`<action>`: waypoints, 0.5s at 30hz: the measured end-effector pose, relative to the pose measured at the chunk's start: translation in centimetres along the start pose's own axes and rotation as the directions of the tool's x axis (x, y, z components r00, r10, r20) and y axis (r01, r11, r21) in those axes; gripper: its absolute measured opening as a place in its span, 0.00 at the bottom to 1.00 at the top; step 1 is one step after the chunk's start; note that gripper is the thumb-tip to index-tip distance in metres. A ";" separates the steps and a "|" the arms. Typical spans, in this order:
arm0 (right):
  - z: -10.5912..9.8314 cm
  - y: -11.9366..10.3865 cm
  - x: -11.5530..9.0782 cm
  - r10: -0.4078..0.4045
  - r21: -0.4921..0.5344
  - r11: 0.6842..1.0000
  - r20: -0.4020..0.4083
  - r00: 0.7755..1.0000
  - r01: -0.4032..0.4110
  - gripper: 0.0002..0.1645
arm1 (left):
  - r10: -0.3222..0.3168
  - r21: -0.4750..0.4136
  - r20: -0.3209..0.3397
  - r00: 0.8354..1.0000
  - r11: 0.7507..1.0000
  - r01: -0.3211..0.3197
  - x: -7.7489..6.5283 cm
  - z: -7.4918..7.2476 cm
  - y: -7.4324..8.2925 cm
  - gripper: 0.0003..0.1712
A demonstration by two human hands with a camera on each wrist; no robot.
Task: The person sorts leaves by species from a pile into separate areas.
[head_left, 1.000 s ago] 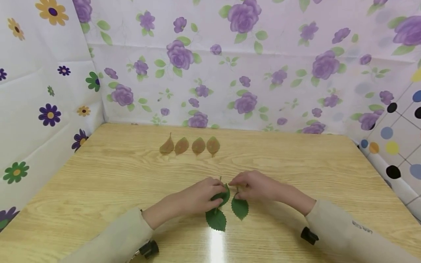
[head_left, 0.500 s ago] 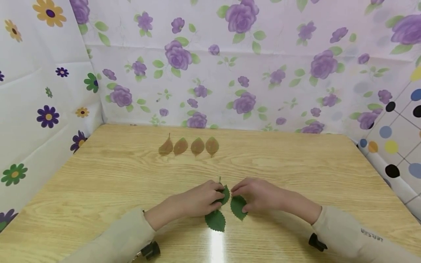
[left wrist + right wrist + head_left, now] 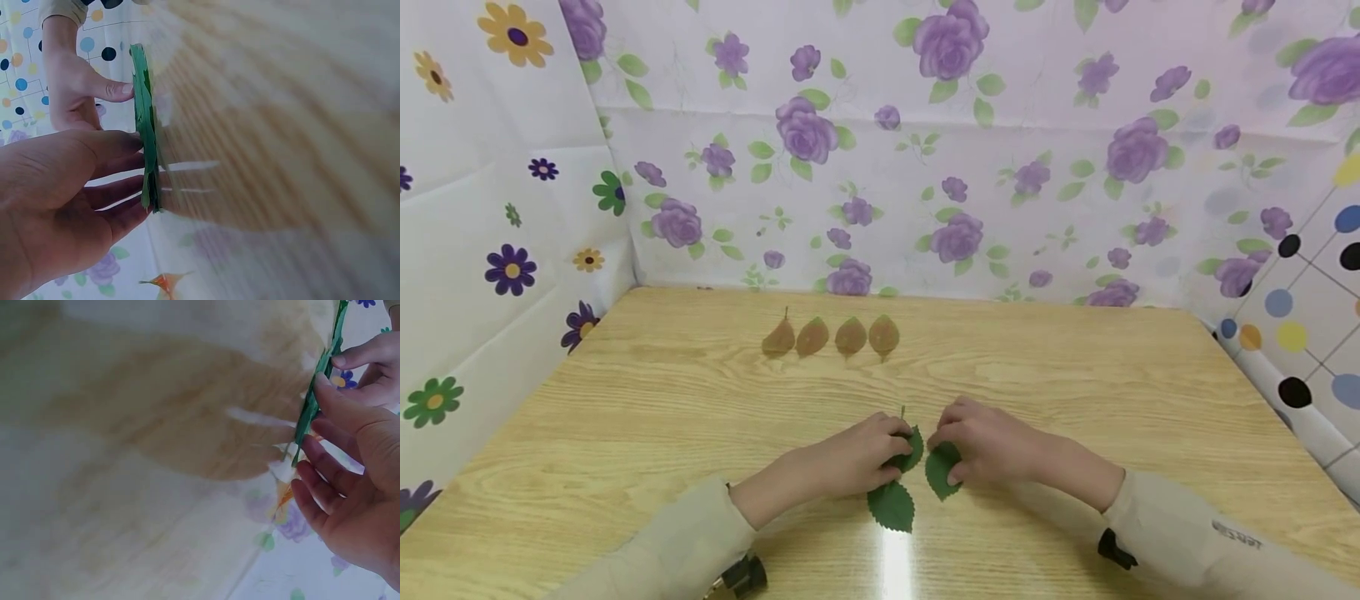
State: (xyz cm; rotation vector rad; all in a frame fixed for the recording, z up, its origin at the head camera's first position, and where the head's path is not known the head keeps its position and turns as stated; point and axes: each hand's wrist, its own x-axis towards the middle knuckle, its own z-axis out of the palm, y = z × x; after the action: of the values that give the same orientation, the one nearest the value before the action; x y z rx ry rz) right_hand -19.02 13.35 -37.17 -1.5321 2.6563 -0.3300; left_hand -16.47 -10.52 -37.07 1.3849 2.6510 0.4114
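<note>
Three green leaves with toothed edges lie on the table in front of me. My left hand rests its fingertips and thumb on the upper left leaf, covering part of it. Just below is the lower leaf, close under the left thumb. On the right, my right hand touches the right leaf, thumb on its right side and fingers at its top. From the left wrist, the leaves appear edge-on, flat against the tabletop, with the left fingers spread loosely along them.
Along the back of the wooden table lies a row of several reddish-brown leaves. Floral sheeting stands behind the table, with patterned sheets at both sides. Dark wrist cameras are strapped beneath the sleeves.
My right hand has come down over the right leaf, covering its top and right side, and the leaf has shifted slightly. The left hand stays on its leaf nearly unmoved.
</note>
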 end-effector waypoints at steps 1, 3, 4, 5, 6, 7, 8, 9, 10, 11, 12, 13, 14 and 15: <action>0.0 0.0 0.1 0.005 -0.015 1.000 0.002 1.000 -0.005 0.24 | -0.002 0.002 -0.001 1.000 1.000 0.002 0.0 0.1 0.0 0.14; -0.1 0.1 0.3 0.014 -0.023 1.000 0.004 1.000 -0.014 0.24 | -0.011 0.004 -0.001 1.000 1.000 0.011 0.1 0.2 0.0 0.14; -0.1 0.2 0.4 0.017 -0.020 1.000 0.005 1.000 -0.016 0.24 | -0.014 0.003 -0.001 1.000 1.000 0.014 0.1 0.3 -0.1 0.14; -0.1 0.2 0.4 0.020 -0.013 1.000 0.007 1.000 -0.020 0.24 | -0.018 0.006 -0.001 1.000 1.000 0.018 0.1 0.3 -0.1 0.14; -0.1 0.2 0.5 0.023 -0.006 1.000 0.008 1.000 -0.023 0.23 | -0.022 0.009 -0.001 1.000 1.000 0.022 0.2 0.3 -0.1 0.14; -0.2 0.3 0.6 0.026 0.005 1.000 0.009 1.000 -0.026 0.22 | -0.023 0.010 -0.003 1.000 1.000 0.023 0.2 0.3 -0.1 0.14; -0.2 0.3 0.6 0.028 0.015 0.999 0.009 1.000 -0.028 0.21 | -0.020 0.011 -0.008 1.000 1.000 0.020 0.2 0.4 -0.1 0.13; -0.2 0.4 0.7 0.027 0.026 0.999 0.008 1.000 -0.027 0.20 | -0.019 0.009 -0.012 1.000 1.000 0.019 0.3 0.4 -0.1 0.13; -0.2 0.5 0.7 0.032 0.038 0.999 0.008 0.999 -0.032 0.19 | -0.017 0.007 -0.016 1.000 1.000 0.018 0.3 0.3 0.0 0.13; -0.2 0.5 0.8 0.037 0.052 0.998 0.011 0.999 -0.037 0.19 | -0.017 0.008 -0.019 1.000 1.000 0.017 0.3 0.3 0.0 0.13; -0.3 0.5 0.8 0.043 0.067 0.997 0.015 0.999 -0.044 0.18 | -0.018 0.005 -0.020 1.000 1.000 0.018 0.3 0.2 0.1 0.13; -0.3 0.5 0.9 0.047 0.085 0.995 0.019 0.999 -0.049 0.18 | -0.021 0.000 -0.019 1.000 1.000 0.021 0.3 0.2 0.1 0.13; -0.4 0.5 0.9 0.049 0.102 0.994 0.023 0.999 -0.051 0.17 | -0.028 -0.002 -0.016 0.999 1.000 0.028 0.3 0.1 0.2 0.13; -0.4 0.6 1.0 0.049 0.124 0.991 0.026 0.998 -0.052 0.17 | -0.036 -0.008 -0.013 0.999 0.999 0.036 0.3 0.0 0.3 0.13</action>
State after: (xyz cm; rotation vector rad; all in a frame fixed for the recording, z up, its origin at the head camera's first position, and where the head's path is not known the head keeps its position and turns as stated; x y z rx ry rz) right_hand -20.06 12.86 -36.83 -1.4210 2.5978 -0.4631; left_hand -16.39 -10.11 -37.00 1.3353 2.6775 0.4276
